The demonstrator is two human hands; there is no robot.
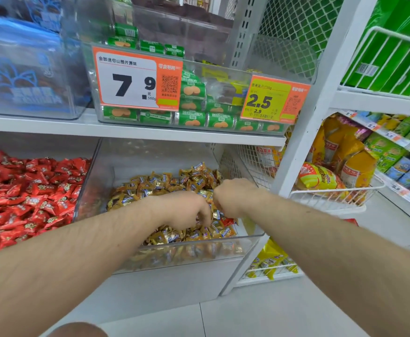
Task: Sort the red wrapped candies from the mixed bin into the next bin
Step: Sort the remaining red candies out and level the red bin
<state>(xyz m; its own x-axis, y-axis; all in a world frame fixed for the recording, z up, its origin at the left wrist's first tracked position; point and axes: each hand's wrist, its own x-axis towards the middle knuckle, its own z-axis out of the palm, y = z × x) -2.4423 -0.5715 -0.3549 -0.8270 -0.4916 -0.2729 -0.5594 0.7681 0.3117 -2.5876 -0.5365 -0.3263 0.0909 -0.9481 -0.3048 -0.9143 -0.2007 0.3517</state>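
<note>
Hiding fingertips, hands (196,205) in gold candies (172,234)

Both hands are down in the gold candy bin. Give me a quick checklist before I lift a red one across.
1. Red candy spotted among gold candies: ok.
2. Left hand over the pile: ok.
3. Left hand holding a red candy: cannot tell, fingers hidden.
4. Right hand contents: cannot tell, fist curled.
5. Red candy bin open on the left: ok.
6. Mixed bin front wall low enough to clear: ok.
</note>
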